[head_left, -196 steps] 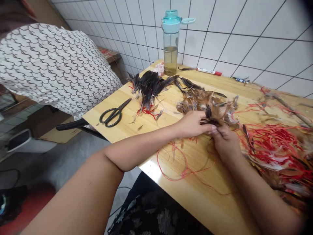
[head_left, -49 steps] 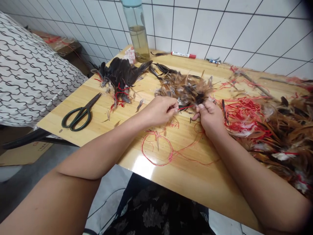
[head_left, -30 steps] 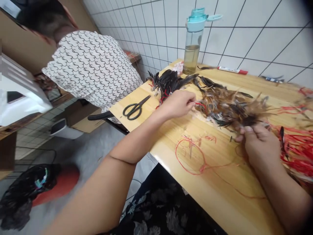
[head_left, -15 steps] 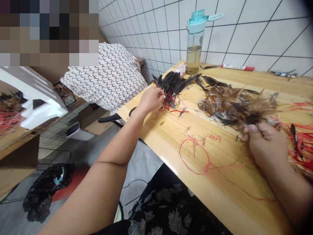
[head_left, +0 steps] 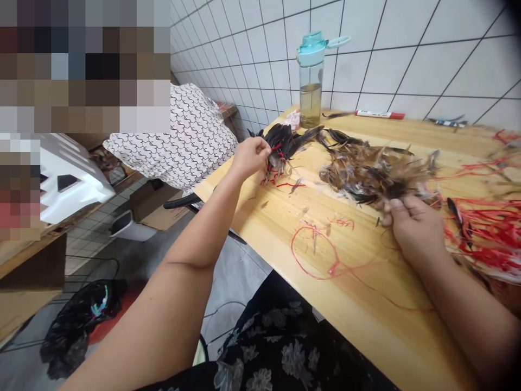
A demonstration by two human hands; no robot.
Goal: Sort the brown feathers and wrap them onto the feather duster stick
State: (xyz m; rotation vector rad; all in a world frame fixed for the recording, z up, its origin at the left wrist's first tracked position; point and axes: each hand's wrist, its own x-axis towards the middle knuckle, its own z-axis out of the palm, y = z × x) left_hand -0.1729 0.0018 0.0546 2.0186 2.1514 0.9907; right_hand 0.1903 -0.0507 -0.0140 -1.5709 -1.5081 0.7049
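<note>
My left hand (head_left: 253, 155) is closed in a pinch at the left edge of a pile of black feathers (head_left: 287, 140). A short red string (head_left: 277, 146) sticks out from its fingertips. Below the feathers lie more red string ends. My right hand (head_left: 415, 220) is closed on a small bunch of dark brown feathers (head_left: 395, 190), whose tips fan out away from me and are blurred. Just beyond that hand spreads a pile of brown feathers (head_left: 354, 165). A loop of red string (head_left: 292, 250) lies on the wooden table (head_left: 260, 217) between my hands.
A water bottle (head_left: 310, 92) with a light blue lid stands near the tiled wall, a red-and-white marker (head_left: 380, 114) to its right. Red-stringed bundles (head_left: 488, 228) lie at far right. Beyond the table's left end is a person in a patterned top (head_left: 179, 141).
My left hand has lifted slightly from the black feathers, with a red string at its fingertips. My right hand still grips its feather bunch. The whole view has shifted a little.
</note>
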